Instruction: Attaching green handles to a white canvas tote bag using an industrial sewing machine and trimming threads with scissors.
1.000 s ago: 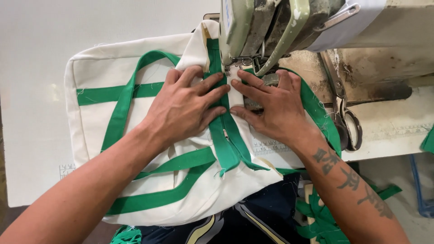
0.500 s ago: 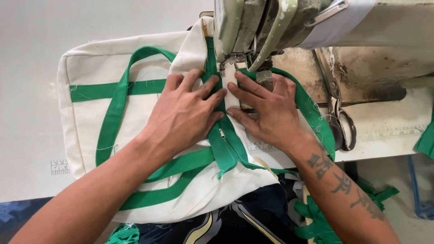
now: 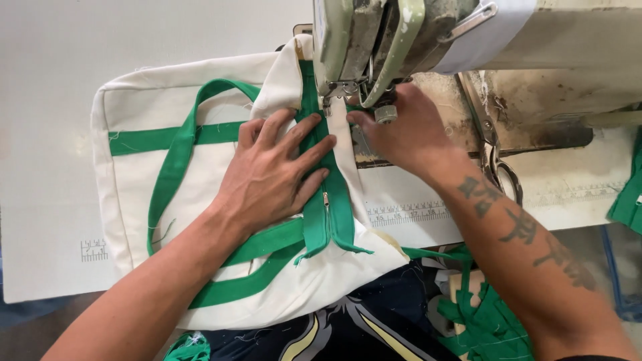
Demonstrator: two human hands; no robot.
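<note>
bag [image 3: 167, 194], cream canvas w/ green straps, lies flat on the white table [image 3: 53, 80] under the head of a sewing machine [image 3: 414, 33], its top edge folded up toward the needle. zipper [image 3: 326, 200], green, runs down the bag's middle from the presser foot to the near edge, where its tail ends hang loose just past the table's front.

left hand [image 3: 274, 177] lies flat on the bag, fingers spread and straight, pressing canvas and zipper tape down; gripping nothing. right hand [image 3: 401, 130] sits just rt of the zipper at the needle, fingertips on the cream edge beside the tape; fingers mostly extended, pressing, not clenched, though part is hidden behind the machine.

scissors [image 3: 495, 157] lie on the machine bed just rt of the right wrist, near but apart. open table lies to the left and behind the bag; rt side is crowded by the machine. green scraps [image 3: 488, 314] heap below the table edge by the right forearm, more green cloth [image 3: 628, 200] at far rt edge.
</note>
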